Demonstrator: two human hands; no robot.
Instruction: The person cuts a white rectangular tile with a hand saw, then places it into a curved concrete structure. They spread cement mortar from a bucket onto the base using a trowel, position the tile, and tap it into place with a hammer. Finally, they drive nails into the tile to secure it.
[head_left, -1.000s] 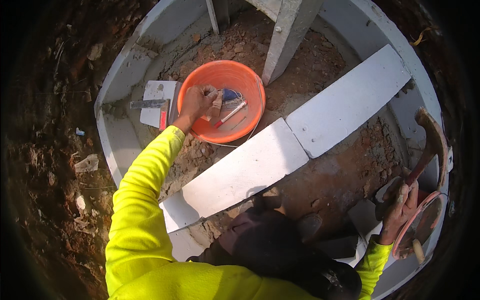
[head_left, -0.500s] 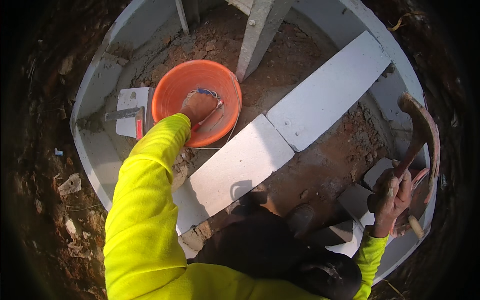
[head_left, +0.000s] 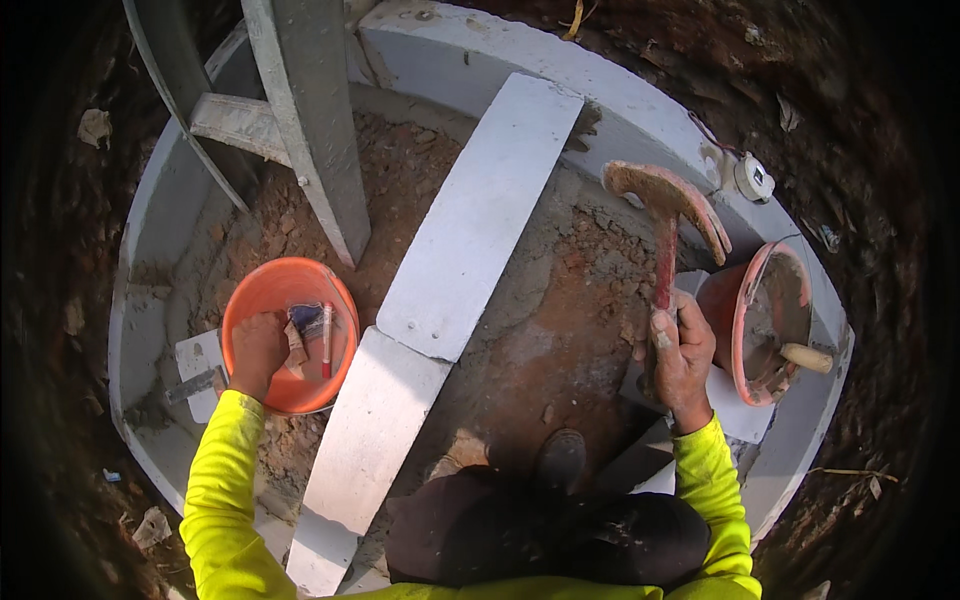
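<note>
My left hand reaches over the near-left side of an orange bucket, its fingers curled and partly hidden; what they hold, if anything, I cannot make out. Beside it in the bucket lie a crumpled tan piece, something dark blue and a red-and-white marker-like stick. On the right, my right hand is closed around the red handle of a rusty claw hammer, head upward. Two pale blocks, end to end, run diagonally between my hands.
A second bucket, mortar-smeared, stands at right with a wooden tool handle over its rim. A grey metal frame rises at upper left. A low grey wall curves around me. A round white case sits on it.
The view has swung, so the orange bucket sits lower and farther left. My right hand and the hammer have come inward from the right edge. The bucket's contents show more plainly.
</note>
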